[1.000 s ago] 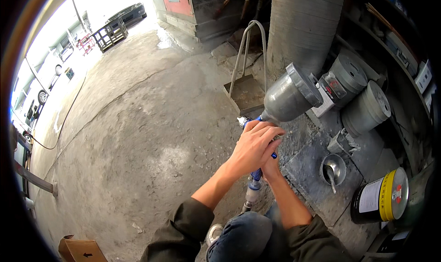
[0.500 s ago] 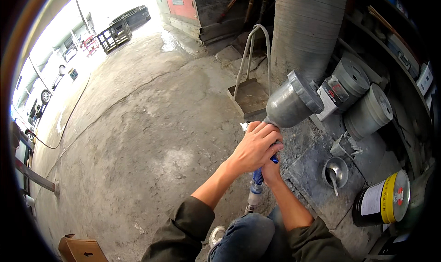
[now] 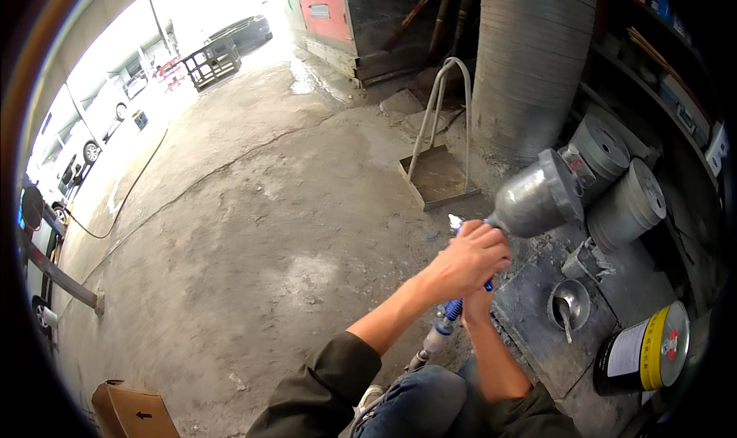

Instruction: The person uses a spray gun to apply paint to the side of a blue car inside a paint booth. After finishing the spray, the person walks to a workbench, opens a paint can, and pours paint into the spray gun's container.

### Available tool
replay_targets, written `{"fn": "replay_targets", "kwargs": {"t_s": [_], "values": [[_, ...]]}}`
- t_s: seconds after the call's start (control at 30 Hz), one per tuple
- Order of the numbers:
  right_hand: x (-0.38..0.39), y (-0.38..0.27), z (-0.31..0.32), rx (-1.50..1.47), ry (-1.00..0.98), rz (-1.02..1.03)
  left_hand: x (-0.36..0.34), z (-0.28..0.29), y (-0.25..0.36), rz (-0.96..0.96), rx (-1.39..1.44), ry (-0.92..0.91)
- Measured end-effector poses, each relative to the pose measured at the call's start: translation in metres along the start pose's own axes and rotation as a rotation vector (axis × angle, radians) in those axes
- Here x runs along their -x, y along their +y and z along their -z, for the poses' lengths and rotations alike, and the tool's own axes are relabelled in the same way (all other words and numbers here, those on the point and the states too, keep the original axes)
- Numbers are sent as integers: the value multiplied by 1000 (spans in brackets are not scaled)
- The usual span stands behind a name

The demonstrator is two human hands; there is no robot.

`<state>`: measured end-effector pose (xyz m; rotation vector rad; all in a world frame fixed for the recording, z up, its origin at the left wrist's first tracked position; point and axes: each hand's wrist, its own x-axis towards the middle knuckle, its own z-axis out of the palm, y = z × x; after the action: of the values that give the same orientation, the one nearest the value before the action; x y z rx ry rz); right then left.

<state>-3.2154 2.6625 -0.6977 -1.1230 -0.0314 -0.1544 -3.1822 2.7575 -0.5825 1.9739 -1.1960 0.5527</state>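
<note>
In both hands I hold a spray gun, its grey metal cup (image 3: 530,201) tipped over toward the right. My left hand (image 3: 470,260) is closed around the gun's neck, just below the cup. Under it my right hand (image 3: 477,306) wraps the grip, its fingers mostly hidden by the left. A blue lower part (image 3: 454,309) shows between my forearms, joined to a hose fitting (image 3: 434,341) that runs down beside my knee. The gun's shiny nozzle end (image 3: 455,221) juts out past my left knuckles.
A metal dustpan with a tall handle (image 3: 441,178) stands ahead, by a thick ribbed duct (image 3: 535,62). To the right are grey pails (image 3: 626,204), a bowl with a spoon (image 3: 577,296) and a black-yellow can (image 3: 645,350). A cardboard box (image 3: 134,411) sits at lower left.
The spray gun and both hands have moved right and slightly down, the cup now covering most of a box by the pails. The whole view has shifted a little too.
</note>
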Motion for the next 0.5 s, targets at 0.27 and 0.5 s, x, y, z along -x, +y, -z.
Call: {"fn": "replay_targets", "kwargs": {"t_s": [0.27,0.5], "values": [[0,-33,47,-541,-49,182,-20,-37,43,200,-39,154],[-8,-45,50,-466,167,126,-19,-81,52,266,-207,50]]}}
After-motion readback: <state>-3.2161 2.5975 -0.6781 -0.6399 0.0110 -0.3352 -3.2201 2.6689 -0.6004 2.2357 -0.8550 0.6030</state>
